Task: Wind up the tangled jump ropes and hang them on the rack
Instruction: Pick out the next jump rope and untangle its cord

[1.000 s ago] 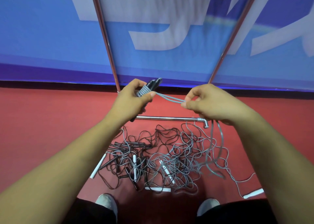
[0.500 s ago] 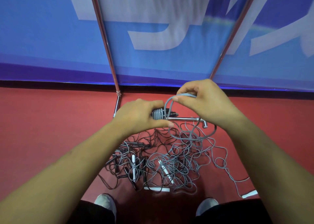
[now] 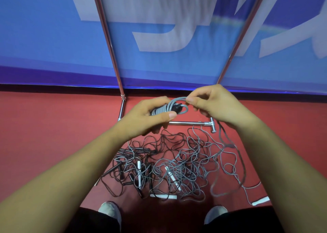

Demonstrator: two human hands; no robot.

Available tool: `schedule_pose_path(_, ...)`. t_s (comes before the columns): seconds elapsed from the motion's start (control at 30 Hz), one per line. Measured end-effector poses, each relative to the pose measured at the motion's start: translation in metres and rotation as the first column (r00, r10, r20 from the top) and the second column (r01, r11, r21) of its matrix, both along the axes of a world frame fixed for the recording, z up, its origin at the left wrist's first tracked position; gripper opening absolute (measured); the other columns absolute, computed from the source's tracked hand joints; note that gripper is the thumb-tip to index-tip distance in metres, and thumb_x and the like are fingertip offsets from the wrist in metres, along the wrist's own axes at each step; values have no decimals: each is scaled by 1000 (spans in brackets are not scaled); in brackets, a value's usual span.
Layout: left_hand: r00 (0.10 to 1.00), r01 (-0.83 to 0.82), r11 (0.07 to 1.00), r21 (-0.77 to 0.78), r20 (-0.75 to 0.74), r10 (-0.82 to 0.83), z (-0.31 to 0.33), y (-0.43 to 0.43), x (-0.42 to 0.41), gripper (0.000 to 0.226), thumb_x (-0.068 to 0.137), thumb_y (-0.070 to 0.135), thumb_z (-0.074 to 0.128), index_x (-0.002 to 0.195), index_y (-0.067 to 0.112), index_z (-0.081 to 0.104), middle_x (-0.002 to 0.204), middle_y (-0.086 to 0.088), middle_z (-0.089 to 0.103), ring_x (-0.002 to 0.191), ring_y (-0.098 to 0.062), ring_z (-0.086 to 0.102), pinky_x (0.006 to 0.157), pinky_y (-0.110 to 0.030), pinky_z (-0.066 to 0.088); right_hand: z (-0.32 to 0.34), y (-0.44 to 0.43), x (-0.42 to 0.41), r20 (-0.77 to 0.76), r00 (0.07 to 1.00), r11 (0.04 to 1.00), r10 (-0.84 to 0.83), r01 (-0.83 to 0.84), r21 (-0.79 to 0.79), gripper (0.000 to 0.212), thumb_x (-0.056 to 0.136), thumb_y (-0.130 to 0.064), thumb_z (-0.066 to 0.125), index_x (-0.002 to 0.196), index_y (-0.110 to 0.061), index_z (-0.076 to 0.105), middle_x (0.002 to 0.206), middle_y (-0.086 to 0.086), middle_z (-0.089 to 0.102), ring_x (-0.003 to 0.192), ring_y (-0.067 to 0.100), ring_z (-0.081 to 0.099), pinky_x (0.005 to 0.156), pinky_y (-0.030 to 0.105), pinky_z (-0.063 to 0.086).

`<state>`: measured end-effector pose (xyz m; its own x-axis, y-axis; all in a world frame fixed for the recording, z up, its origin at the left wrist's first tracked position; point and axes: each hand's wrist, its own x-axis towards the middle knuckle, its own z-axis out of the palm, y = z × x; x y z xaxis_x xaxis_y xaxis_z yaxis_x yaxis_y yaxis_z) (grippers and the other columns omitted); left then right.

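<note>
My left hand (image 3: 150,117) grips a pair of black handles with grey rope wound round them, the wound bundle (image 3: 166,109). My right hand (image 3: 214,105) pinches a loop of the same grey rope (image 3: 178,100) just above the bundle's right end. The loose tail of that rope (image 3: 228,163) hangs from under my right hand down to the floor. Below lies a tangled pile of grey and black jump ropes (image 3: 175,165) with white and black handles. The chrome rack (image 3: 187,123) stands behind the pile, its two uprights rising out of view.
The floor is red (image 3: 44,126). A blue banner wall (image 3: 159,38) stands right behind the rack. My two shoes (image 3: 110,213) are at the near edge of the pile. A white handle (image 3: 261,201) lies apart at the lower right.
My right hand has carried a rope loop over the end of the bundle in a winding turn. Both hands sit slightly higher than half a second ago.
</note>
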<state>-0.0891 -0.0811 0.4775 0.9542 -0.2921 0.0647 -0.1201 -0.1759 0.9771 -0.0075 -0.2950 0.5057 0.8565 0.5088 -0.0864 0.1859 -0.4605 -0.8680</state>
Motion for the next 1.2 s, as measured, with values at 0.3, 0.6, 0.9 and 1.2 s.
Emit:
schedule_pose_path(0.3, 983, -143, 887, -438, -166, 77, -3, -6, 8, 42, 97, 31, 47, 139, 26, 49, 66, -19, 55, 45, -26, 49, 45, -28, 43, -1, 7, -2, -144, 985, 995, 96, -95, 10, 29, 101, -33, 55, 87, -14, 73, 50, -8, 40, 47, 12, 31, 50, 26, 32)
schedule_pose_path(0.6, 938, -279, 843, -460, -320, 136, -1, -2, 14, 23, 98, 36, 51, 112, 18, 56, 71, -14, 55, 48, -25, 50, 49, -30, 42, 3, 2, -2, 9, 998, 990, 68, -67, -121, 25, 98, -37, 59, 84, -21, 73, 50, -8, 43, 50, 16, 36, 54, 27, 32)
schedule_pose_path(0.9, 829, -538, 843, 4, -178, 530, -6, 8, 21, 22, 94, 27, 69, 113, 16, 64, 76, -7, 67, 64, -18, 60, 56, -35, 54, 5, 12, -13, 191, 969, 943, 160, -93, -318, 11, 96, -30, 63, 91, -23, 70, 56, -10, 52, 51, -1, 47, 51, 13, 35)
schedule_pose_path(1.2, 954, -267, 534, 802, 141, 265, -9, 16, 17, 49, 83, 59, 70, 127, 42, 56, 118, 8, 69, 106, -26, 62, 81, -36, 50, 7, 26, -26, 278, 915, 910, 292, -176, -376, 19, 93, -26, 63, 84, -15, 74, 68, 3, 65, 66, 21, 56, 63, 37, 46)
